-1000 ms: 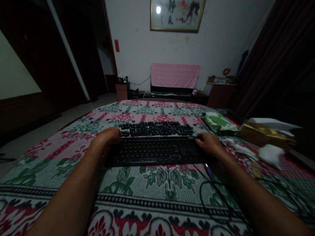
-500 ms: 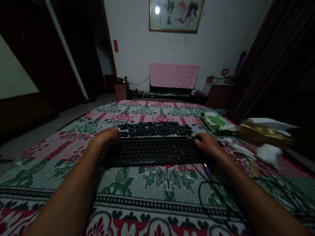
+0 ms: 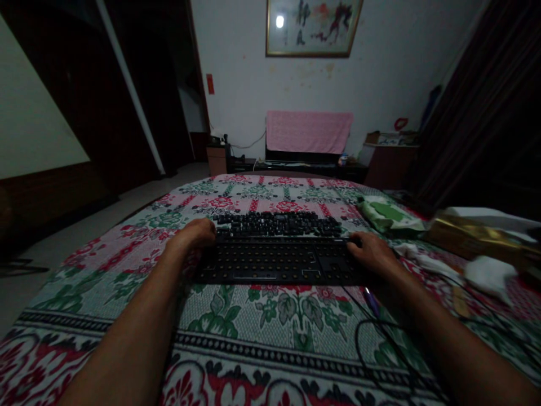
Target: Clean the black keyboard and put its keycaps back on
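A black keyboard [image 3: 270, 262] with its keycaps off lies across the patterned tablecloth [image 3: 253, 307], rows of small stems showing. My left hand [image 3: 198, 232] grips its left end near the far corner, fingers curled over the edge. At the right end, my right hand [image 3: 371, 249] holds the other far corner, thumb and fingers closed on it. Just beyond the keyboard's far edge lies a long pile of loose black keycaps [image 3: 279, 223]. A black cable [image 3: 359, 307] trails from the near edge toward the right. A purple pen-like object [image 3: 372, 301] lies under my right forearm.
On the right are a green-and-white packet [image 3: 389, 214], a gold tissue box [image 3: 473, 234], crumpled white tissue [image 3: 490, 276] and a flat wooden-looking piece [image 3: 460, 300]. A pink cloth [image 3: 308, 131] covers a screen by the far wall.
The whole view has shifted, so everything appears a little farther right. Both hands keep their hold on the keyboard's ends, and the keyboard stays in place on the cloth.
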`<state>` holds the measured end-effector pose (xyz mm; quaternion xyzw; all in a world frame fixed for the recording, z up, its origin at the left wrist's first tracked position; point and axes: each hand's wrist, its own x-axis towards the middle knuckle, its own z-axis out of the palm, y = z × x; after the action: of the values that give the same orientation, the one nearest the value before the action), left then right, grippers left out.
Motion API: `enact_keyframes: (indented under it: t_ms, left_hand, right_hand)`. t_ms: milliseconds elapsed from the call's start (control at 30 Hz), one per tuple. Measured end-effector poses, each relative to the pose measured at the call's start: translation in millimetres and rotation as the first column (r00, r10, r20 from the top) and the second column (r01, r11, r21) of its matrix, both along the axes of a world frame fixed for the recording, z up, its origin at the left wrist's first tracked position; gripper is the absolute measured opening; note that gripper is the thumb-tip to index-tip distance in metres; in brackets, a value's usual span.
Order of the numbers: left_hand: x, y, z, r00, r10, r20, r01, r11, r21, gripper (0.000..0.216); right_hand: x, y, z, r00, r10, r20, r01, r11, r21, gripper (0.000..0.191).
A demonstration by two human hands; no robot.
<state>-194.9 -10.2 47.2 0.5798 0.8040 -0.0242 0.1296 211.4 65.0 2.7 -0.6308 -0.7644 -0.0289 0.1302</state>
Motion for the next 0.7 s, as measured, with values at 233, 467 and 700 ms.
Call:
enact_keyframes:
  t_ms: [233,467,700]
  left_hand:
    - [-7.7,-0.8,-3.2,0.999,0.003,0.05,-0.004,1.0,0.017,0.034]
    - [-24.4,9.3,-13.0,0.974,0.192,0.12,-0.217,0.943,0.251,0.029]
    - [-29.5,11.2,-20.6,0.967,0.233,0.104,-0.255,0.903,0.347,0.031]
  right_hand:
    - [3.0,4.7,-3.6,1.0,-0.005,0.017,0.005,1.0,-0.01,0.035]
    - [-4.1,2.6,-1.9,0.999,0.042,0.028,-0.044,0.996,0.073,0.034]
    - [-34.6,-13.6,0.9,0.957,0.29,-0.029,-0.282,0.946,0.163,0.029]
